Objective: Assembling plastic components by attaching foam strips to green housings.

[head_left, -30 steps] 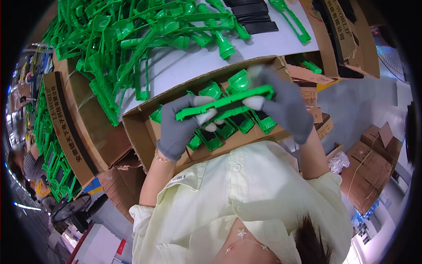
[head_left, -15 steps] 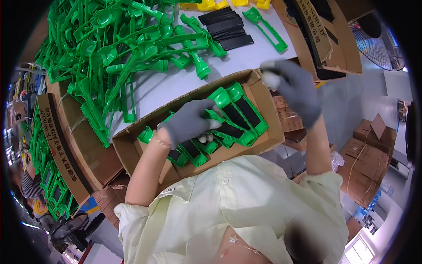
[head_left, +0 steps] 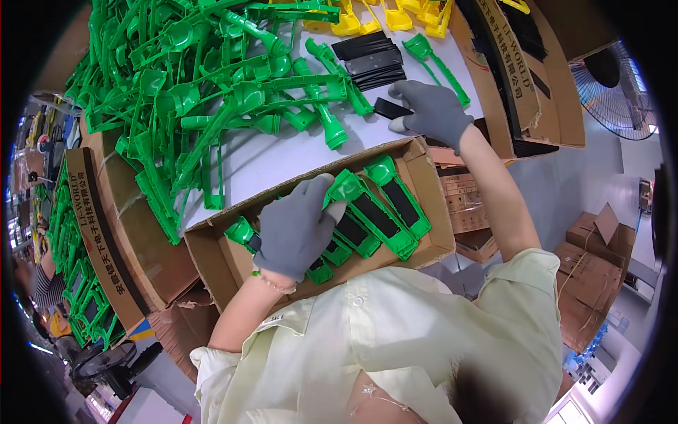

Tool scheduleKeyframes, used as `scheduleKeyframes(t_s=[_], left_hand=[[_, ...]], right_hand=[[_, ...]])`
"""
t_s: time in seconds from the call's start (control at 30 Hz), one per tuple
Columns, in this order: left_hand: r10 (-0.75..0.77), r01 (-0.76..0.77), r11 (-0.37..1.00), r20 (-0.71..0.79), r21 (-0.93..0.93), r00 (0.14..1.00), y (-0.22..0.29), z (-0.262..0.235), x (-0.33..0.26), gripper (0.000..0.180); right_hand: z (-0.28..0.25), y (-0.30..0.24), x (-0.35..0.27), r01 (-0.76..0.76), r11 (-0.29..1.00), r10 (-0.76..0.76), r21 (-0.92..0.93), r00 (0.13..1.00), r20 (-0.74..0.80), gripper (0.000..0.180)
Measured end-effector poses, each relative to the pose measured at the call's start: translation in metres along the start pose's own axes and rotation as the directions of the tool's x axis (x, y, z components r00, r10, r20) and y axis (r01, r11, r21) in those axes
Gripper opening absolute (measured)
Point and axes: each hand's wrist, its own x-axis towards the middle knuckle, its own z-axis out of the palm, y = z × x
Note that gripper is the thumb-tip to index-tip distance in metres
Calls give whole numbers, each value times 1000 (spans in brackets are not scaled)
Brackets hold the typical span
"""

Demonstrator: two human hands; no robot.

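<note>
The worker nearest me is wearing a pale shirt point(head_left: 395, 332), which is filling the bottom of the frame. In the middle, the gray-gloved left hand point(head_left: 295, 230) is reaching over a long cardboard box point(head_left: 439, 230), its fingers bending above the green casings point(head_left: 382, 170) lying inside; I cannot tell whether it is gripping one. Those casings are sitting at a slant, side by side, several showing black panels. Right of upper center, the right hand point(head_left: 434, 113), gloved too, is pinching a black strip point(head_left: 388, 108) between thumb and fingers, holding it over the white table point(head_left: 261, 166). Just above that hand, a stack of black strips point(head_left: 371, 62) is lying flat, with a lone green piece point(head_left: 418, 46) resting to its right. A tangled green heap point(head_left: 240, 95) is covering the table at upper left, while yellow parts point(head_left: 399, 18) are showing along the top edge. An open carton point(head_left: 505, 63) is standing at upper right. Farther off, a fan point(head_left: 614, 99) is standing at far upper right, and a co-worker's striped sleeve point(head_left: 48, 288) is showing at far left.
</note>
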Motion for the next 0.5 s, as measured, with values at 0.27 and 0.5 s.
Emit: scheduleKeyframes(t_s=[0.27, 0.5], left_hand=[[-52, 9, 979, -207, -202, 977, -8, -27, -13, 26], [-325, 236, 944, -518, -232, 791, -80, -92, -23, 28]], right_hand=[[0, -6, -3, 19, 995, -14, 103, 999, -49, 35], [-15, -4, -10, -144, 914, 200, 379, 973, -114, 23]])
